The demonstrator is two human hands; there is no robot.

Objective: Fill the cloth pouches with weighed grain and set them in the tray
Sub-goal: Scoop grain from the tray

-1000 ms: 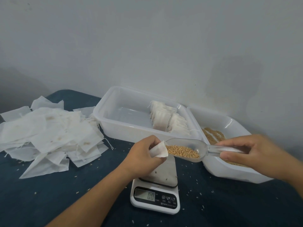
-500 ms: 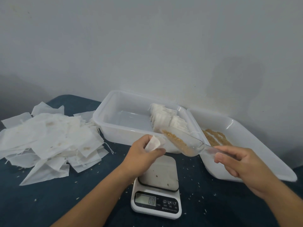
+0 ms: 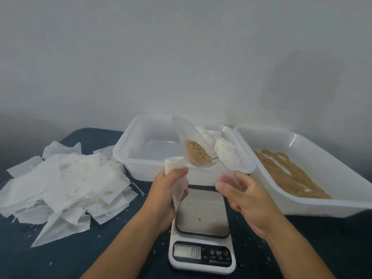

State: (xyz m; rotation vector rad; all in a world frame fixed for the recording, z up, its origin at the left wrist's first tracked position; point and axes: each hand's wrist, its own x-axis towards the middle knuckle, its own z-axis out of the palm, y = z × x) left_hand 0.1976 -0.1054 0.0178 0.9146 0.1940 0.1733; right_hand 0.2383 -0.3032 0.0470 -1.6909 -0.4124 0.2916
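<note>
Here the left hand (image 3: 171,190) grips the pouch (image 3: 174,168) mouth-up over the scale (image 3: 202,234) — beside the tray (image 3: 128,158) — while the right hand (image 3: 241,193) holds the scoop (image 3: 193,146) tip-high, keeping its grain (image 3: 198,153) from spilling.

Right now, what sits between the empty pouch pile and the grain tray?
Head view: the clear tray holding filled pouches, plus the digital scale nearer the camera.

Both forearms bare, no sleeves or jewellery.
</note>
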